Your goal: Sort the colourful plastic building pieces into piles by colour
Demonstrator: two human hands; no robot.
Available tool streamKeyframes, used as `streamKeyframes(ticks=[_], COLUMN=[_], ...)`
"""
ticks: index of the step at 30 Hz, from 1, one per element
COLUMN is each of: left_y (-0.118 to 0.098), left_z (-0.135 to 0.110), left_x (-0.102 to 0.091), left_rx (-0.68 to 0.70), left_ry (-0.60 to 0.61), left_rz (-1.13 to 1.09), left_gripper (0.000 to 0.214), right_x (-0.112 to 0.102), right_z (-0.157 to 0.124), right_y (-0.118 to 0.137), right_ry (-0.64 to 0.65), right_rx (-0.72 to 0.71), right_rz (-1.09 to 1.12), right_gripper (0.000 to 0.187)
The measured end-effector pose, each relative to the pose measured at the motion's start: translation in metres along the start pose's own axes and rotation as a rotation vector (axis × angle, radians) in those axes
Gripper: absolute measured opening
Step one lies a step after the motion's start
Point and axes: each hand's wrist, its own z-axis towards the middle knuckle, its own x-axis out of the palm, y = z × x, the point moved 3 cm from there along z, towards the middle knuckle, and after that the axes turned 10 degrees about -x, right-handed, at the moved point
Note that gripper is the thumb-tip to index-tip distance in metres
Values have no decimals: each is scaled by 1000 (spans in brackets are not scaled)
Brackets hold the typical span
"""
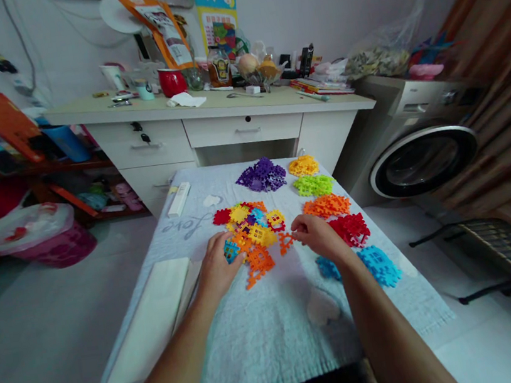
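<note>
A mixed heap of plastic snap-together tiles (251,230) in red, yellow, orange and blue lies in the middle of a table covered by a pale towel (257,337). My left hand (219,269) rests at the heap's near left edge, fingers curled on a blue tile (231,250). My right hand (319,236) pinches an orange tile (285,242) at the heap's right side. To the right lie sorted piles: purple (261,175), yellow (303,166), green (314,184), orange (327,206), red (350,229) and blue (379,265).
A white flat box (152,317) lies at the towel's left edge, a small white bar (179,199) at the far left. Behind stands a cluttered white desk (207,119). A washing machine (421,149) is at the right, a pink bin (34,238) on the floor at the left.
</note>
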Motion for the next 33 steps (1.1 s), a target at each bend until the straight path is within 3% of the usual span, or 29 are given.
streamKeyframes(ticks=[6,10,14,19,25,29,33], left_y=[1,1,-1,-3,-5,-5,-3], left_z=[-1,-3,-4,-4,-6,-6,-5], left_x=[2,3,1,0,-1,-1,-1], left_rx=[31,40,49,40,43,33,44], left_ry=[4,3,11,18,30,45,43], left_rz=[8,40,63,87,97,95,115], left_gripper=[47,49,50,52,54,54,54], right_x=[-82,-115,-120,-116,-118,-121,-123], right_z=[8,19,27,31,34,35,30], right_y=[-50,-88,-109,-122,-140,-137,-112], right_ry=[-324,-409,-389,-331,-317,-284,-278], right_rx=[91,199,343,415,433,389,329], right_rz=[-21,50,122,165,-23,-223,-353], right_gripper=[11,13,11,13,4,7,12])
